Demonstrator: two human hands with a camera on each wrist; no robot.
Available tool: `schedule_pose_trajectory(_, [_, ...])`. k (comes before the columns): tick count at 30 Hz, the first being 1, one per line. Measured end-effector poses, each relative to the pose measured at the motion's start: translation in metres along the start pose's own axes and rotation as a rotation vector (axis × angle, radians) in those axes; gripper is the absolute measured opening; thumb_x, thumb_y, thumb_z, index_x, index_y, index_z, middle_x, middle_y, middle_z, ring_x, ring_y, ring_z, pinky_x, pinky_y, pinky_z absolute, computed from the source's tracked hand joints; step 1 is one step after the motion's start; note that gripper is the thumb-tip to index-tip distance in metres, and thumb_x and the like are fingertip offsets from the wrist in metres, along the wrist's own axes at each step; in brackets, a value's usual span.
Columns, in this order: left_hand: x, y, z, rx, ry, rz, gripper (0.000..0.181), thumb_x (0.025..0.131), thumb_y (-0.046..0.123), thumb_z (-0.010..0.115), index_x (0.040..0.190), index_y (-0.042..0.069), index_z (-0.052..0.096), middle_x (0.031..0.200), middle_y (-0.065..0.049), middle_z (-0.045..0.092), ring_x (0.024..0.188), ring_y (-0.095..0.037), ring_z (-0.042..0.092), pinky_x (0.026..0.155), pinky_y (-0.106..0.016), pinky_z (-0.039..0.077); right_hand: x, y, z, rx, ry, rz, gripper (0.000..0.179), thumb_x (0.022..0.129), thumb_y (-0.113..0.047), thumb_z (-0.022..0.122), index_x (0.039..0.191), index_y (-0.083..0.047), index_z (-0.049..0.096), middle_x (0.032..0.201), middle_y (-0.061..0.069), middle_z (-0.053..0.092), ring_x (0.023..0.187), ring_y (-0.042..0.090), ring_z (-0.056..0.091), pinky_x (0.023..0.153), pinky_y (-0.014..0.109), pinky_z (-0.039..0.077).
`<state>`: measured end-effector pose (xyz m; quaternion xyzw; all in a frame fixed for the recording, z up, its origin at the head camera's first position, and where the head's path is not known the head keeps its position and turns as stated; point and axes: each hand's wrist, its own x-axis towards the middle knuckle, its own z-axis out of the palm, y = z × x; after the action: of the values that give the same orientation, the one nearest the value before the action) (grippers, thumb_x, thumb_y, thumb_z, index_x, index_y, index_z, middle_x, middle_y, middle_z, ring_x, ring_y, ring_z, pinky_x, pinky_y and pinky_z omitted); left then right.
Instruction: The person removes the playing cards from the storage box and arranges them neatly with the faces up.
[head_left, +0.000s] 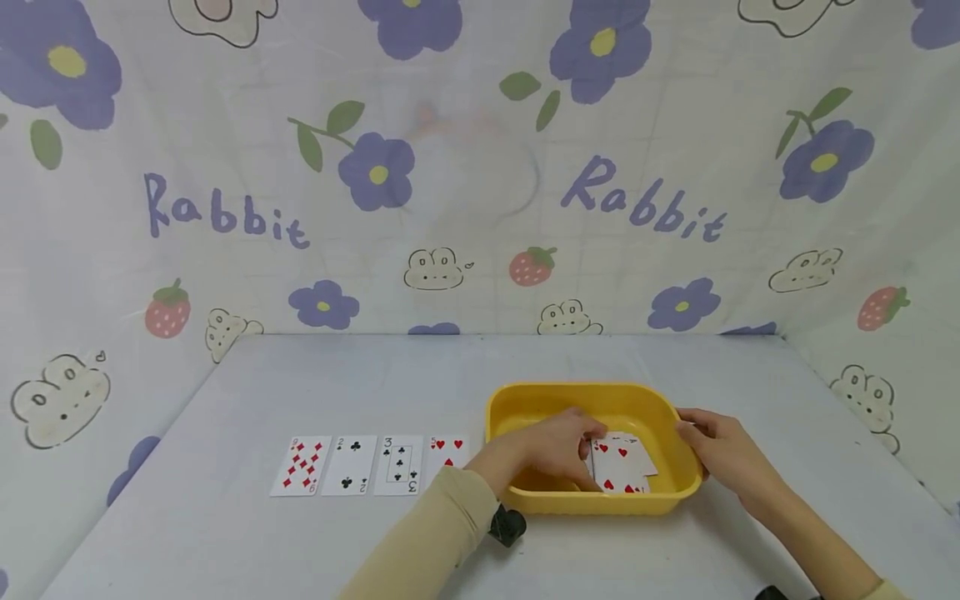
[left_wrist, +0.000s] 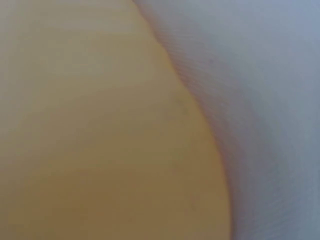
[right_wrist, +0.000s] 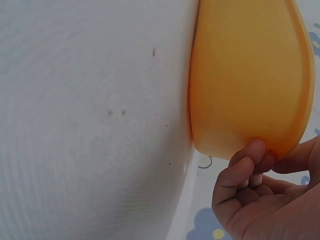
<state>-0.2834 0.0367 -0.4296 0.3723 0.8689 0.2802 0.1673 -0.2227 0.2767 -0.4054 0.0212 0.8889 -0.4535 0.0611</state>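
A yellow plastic basin (head_left: 592, 502) stands on the table with loose playing cards (head_left: 621, 467) inside, a heart card on top. My left hand (head_left: 551, 450) reaches over the near left rim into the basin. Its thumb and fingers are bent about the left edge of a card there, partly hidden by the hand. At the basin's right end, my right hand (head_left: 723, 450) pinches the rim; the right wrist view shows its fingertips (right_wrist: 256, 150) against the outer wall. The left wrist view is filled by blurred yellow basin wall (left_wrist: 110, 130) and pale table.
Left of the basin, several cards lie face up in a row: nine of diamonds (head_left: 302, 467), two of clubs (head_left: 349, 467), three of clubs (head_left: 398, 467) and five of hearts (head_left: 447, 450), the last partly behind my left forearm. A patterned curtain (head_left: 465, 183) encloses the table.
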Motion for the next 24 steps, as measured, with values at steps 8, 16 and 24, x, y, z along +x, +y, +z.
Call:
schedule_pose_trajectory(8, [0.0002,0.0009,0.0009,0.013,0.001,-0.034,0.072,0.072,0.032,0.09,0.135,0.014,0.061,0.094,0.006,0.049,0.091,-0.004,0.042,0.072,-0.016,0.04,0.0009,0.001,-0.001,0.004,-0.004,0.006,0.051,0.106,-0.023,0.044,0.143,0.012,0.037,0.107,0.017,0.057,0.073,0.023,0.051,0.058,0.029,0.049])
schedule_pose_trajectory(16, [0.0001,0.0005,0.0013,0.003,0.013,-0.045,0.073,0.072,0.031,0.09,0.135,0.012,0.059,0.098,0.006,0.045,0.091,-0.005,0.043,0.074,-0.016,0.04,0.0017,0.0028,-0.0007,0.007,-0.005,-0.004,0.051,0.106,-0.024,0.044,0.143,0.012,0.037,0.109,0.018,0.057,0.074,0.023,0.052,0.058,0.029,0.049])
schedule_pose_trajectory(24, [-0.0013,0.0017,0.0001,0.014,0.012,-0.041,0.074,0.072,0.033,0.089,0.136,0.012,0.058,0.102,0.005,0.043,0.094,-0.007,0.042,0.077,-0.016,0.039,0.0018,0.0022,-0.0008,-0.001,-0.005,0.006,0.052,0.106,-0.025,0.044,0.143,0.011,0.037,0.105,0.016,0.057,0.073,0.023,0.051,0.058,0.029,0.048])
